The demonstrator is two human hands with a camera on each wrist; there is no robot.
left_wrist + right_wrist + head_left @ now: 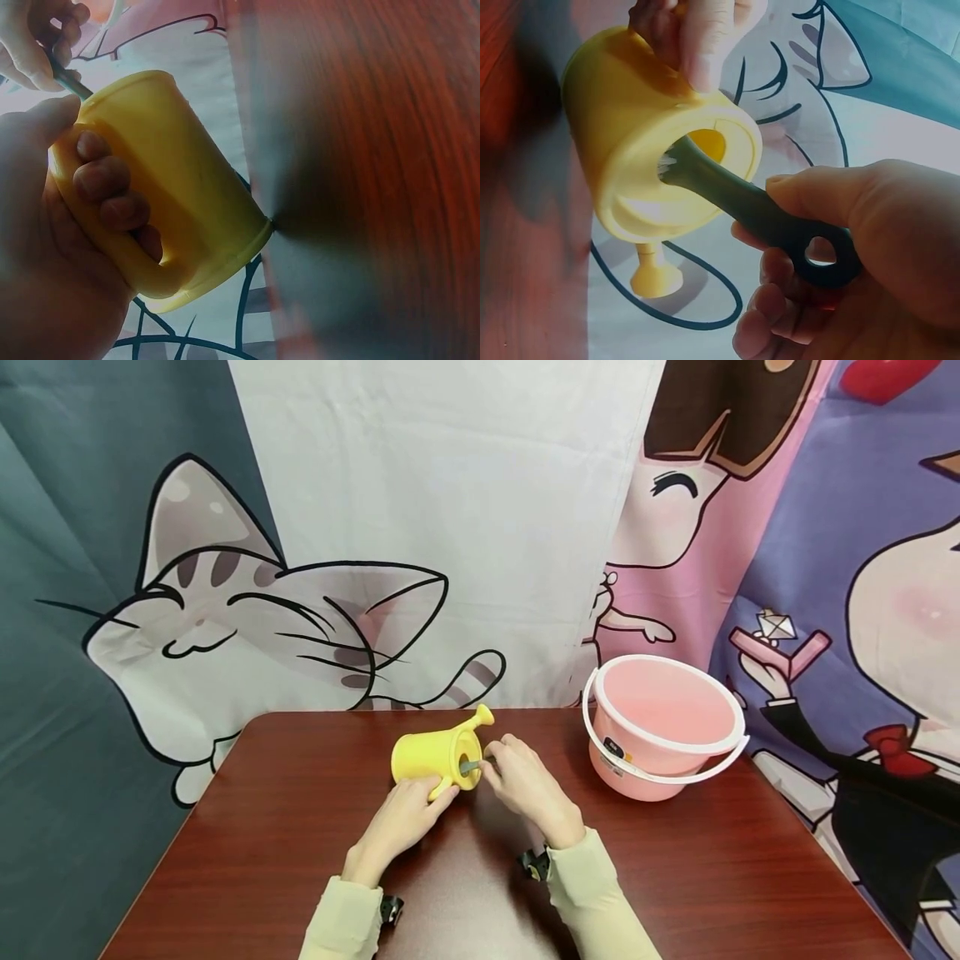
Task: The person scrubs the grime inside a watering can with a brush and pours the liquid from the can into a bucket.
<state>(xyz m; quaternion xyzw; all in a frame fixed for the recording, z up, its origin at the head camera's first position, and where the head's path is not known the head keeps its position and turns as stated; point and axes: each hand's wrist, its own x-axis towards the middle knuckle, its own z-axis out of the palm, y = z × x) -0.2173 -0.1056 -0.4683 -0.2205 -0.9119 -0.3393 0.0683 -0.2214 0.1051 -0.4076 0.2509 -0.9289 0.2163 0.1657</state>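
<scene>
Left hand (402, 817) clasps a yellow cylindrical plastic watering can (422, 755) sideways, presumably admitting the flat-handled dark-green brush (754, 214) (bristles (667, 160) inside) the right hand (528, 787) pinches.

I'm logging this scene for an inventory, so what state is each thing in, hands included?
Yellow watering can: tipped sideways, mouth uncovered
Green brush: bristle end in the can's mouth, handle end outside
Left hand: gripping the can's handle
Right hand: holding the brush by its handle end
Pink bucket: upright, no lid
Bucket handle: swung down in front
</scene>
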